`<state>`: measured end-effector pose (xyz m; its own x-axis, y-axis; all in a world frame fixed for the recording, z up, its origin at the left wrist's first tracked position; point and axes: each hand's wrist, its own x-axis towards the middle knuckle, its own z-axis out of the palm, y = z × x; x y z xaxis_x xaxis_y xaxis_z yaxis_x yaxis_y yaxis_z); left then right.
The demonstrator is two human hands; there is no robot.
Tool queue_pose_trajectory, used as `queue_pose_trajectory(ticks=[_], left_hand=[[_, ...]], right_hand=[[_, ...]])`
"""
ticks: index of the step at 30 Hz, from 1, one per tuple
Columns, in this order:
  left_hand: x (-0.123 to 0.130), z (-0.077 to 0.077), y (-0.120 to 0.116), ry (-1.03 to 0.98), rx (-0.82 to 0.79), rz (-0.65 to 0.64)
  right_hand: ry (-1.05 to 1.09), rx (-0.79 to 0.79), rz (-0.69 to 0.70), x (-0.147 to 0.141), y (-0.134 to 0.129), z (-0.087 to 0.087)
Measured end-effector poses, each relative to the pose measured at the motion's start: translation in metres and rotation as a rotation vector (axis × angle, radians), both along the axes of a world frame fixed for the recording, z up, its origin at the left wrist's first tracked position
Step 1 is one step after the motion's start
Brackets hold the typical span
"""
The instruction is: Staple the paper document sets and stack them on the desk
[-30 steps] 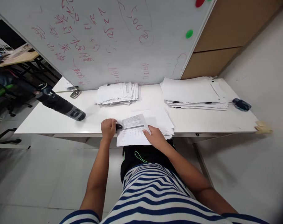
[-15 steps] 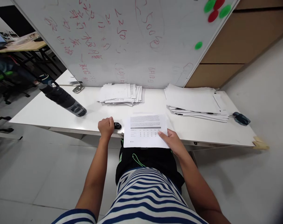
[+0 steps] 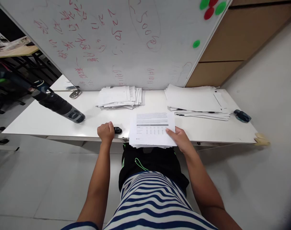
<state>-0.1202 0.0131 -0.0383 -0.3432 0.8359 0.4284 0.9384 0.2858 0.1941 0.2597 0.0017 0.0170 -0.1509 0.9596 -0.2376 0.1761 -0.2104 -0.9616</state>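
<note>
My left hand [image 3: 105,131] is closed in a fist at the desk's front edge. From its right side sticks out the rounded end of a black object [image 3: 118,130], which looks like a stapler; the rest is hidden by the fist. My right hand [image 3: 180,138] grips the right edge of a stack of printed sheets [image 3: 151,135], thumb on top and fingers underneath. The top sheet carries lines of text, a grey bar and rows of small boxes. Several page edges show along the stack's lower side, which overhangs the desk edge.
A pile of papers [image 3: 118,96] lies at the back middle and a larger pile [image 3: 193,99] at the back right. A dark bottle [image 3: 59,105] and a computer mouse [image 3: 75,94] are on the left. A dark blue object [image 3: 241,116] sits far right. Behind stands a whiteboard [image 3: 135,57].
The view has shifted a little to the right. My right hand and the sheets have moved slightly up and right, and more page edges show below. My left hand stays closed beside the black object.
</note>
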Motion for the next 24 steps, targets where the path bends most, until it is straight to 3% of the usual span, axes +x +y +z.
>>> queue_pose_trajectory(ticks=[5, 7, 13, 24], left_hand=[[-0.001, -0.001, 0.001, -0.003, 0.008, 0.0], [-0.001, -0.002, 0.002, 0.005, 0.005, 0.006], [-0.002, -0.002, 0.002, 0.018, -0.011, 0.013], [0.003, 0.002, 0.003, -0.019, -0.022, 0.054]], right_hand=[[-0.856, 0.308, -0.075, 0.005, 0.012, -0.012], [-1.02, 0.411, -0.077, 0.003, 0.014, -0.021], [-1.049, 0.444, -0.085, 0.0, 0.018, -0.043], [-0.902, 0.344, -0.148, 0.001, 0.024, -0.055]])
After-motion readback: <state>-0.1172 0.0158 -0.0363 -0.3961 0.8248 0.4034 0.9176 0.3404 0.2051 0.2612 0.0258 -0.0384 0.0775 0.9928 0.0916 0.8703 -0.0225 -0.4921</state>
